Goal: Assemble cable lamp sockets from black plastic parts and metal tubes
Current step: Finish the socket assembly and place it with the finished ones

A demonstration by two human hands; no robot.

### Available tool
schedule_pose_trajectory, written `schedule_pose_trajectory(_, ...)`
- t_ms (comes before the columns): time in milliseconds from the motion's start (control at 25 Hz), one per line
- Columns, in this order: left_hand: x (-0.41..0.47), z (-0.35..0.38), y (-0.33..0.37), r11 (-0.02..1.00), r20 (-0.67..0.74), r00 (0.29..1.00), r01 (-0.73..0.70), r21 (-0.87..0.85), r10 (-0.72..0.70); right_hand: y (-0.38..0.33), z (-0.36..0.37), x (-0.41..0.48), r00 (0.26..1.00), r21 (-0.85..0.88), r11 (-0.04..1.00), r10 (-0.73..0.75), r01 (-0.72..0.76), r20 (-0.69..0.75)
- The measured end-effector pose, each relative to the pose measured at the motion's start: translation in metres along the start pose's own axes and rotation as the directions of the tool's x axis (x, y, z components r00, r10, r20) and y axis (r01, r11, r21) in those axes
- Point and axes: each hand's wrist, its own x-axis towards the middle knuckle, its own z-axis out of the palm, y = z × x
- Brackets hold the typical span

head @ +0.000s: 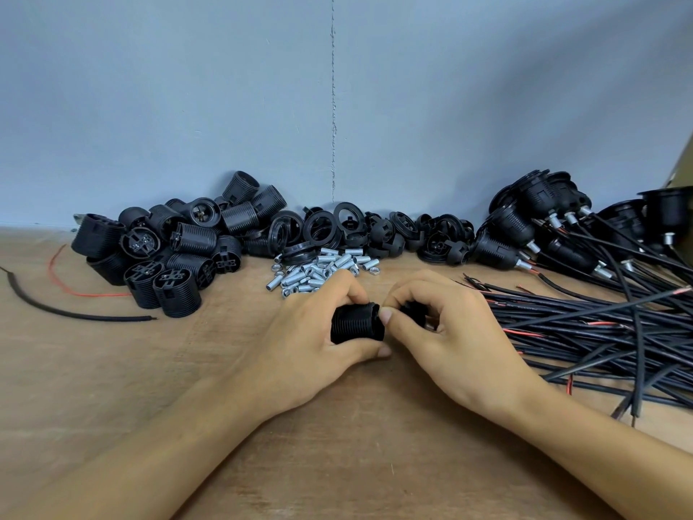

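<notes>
Two bare forearms reached in from the bottom corners of the frame and met near the centre, over the brown wooden table point(112, 388). At centre, the left hand point(311, 332) gripped a black threaded socket body point(356, 326) lying on its side, with the thumb under it and the other fingers point(348, 290) curled over its top. Just right of it, the right hand point(450, 332) pinched a smaller black cap point(410, 307) between thumb and curled fingers, its thumb tip touching the end of the socket body. Cap and body sat end to end; whether they were joined could not be told, since the fingers hid the seam.

Behind the hands, in the middle of the frame, lay a small heap of silver metal tubes point(318, 272) with a few nuts point(371, 271) among them. Left of centre stood a pile of socket bodies point(168, 249), some upright, some tipped over. Along the foot of the grey-blue wall point(225, 88), behind the tubes, ran a heap of black rings and caps point(356, 227). At the right side a bundle of black cables point(600, 332) fanned across the table, red cores showing at several ends, and beyond it at upper right lay finished sockets point(525, 223) with cables attached. At the left edge a loose black wire point(93, 317) and a thin red wire point(97, 295) curved across the table.
</notes>
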Motion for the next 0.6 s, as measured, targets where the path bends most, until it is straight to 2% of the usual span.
schedule_pose_trajectory(280,-0.0015,-0.0015,0.0034,0.998,0.012,1.000,0.002,0.067,-0.003,0.0018,-0.0014,-0.0008,1.000,-0.040,0.999,-0.012,0.012,0.015)
schedule_pose_trajectory(600,-0.0001,-0.0019,0.0017,0.997,-0.008,1.000,-0.001,0.081,0.002,0.0081,-0.0011,-0.0007,0.998,0.007,0.998,0.062,-0.062,-0.015)
